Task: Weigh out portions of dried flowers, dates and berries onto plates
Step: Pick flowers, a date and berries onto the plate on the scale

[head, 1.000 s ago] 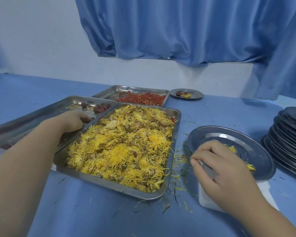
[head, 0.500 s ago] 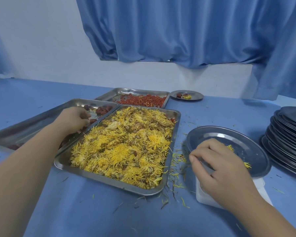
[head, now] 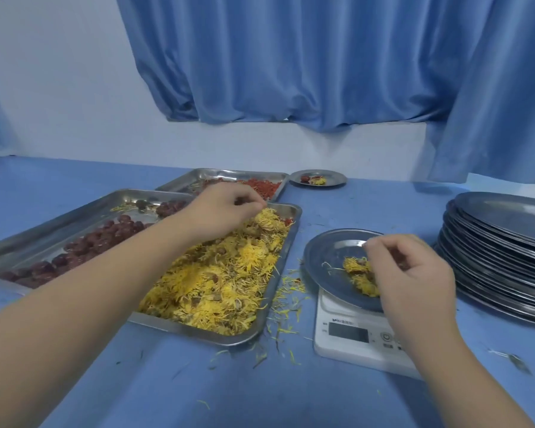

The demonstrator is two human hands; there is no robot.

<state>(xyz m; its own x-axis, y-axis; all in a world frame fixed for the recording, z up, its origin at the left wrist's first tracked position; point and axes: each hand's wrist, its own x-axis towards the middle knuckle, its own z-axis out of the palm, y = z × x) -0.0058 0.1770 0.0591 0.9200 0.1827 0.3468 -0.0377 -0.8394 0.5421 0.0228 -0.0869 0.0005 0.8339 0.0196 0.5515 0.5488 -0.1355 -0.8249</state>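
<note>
The plate (head: 328, 257) sits on the scale (head: 346, 332), right of the flower tray (head: 217, 282), holding a small heap of dried flowers (head: 357, 273) where only petals lay before; the right hand (head: 411, 273) curls directly over it; the left hand (head: 226, 208), gone from the date tray (head: 59, 230), curls above the flower tray's far end; either's grip is hidden.

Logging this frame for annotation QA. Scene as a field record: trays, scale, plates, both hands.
flower tray: nearest, heaped yellow
date tray: left of it, dark red dates inside
berry tray: behind both
scale: white, display unreadable
plate on scale: small flower pile
left hand: curled over flower tray's far end; contents unclear
right hand: curled over the pile; grip unclear
plate stack: far right
</note>
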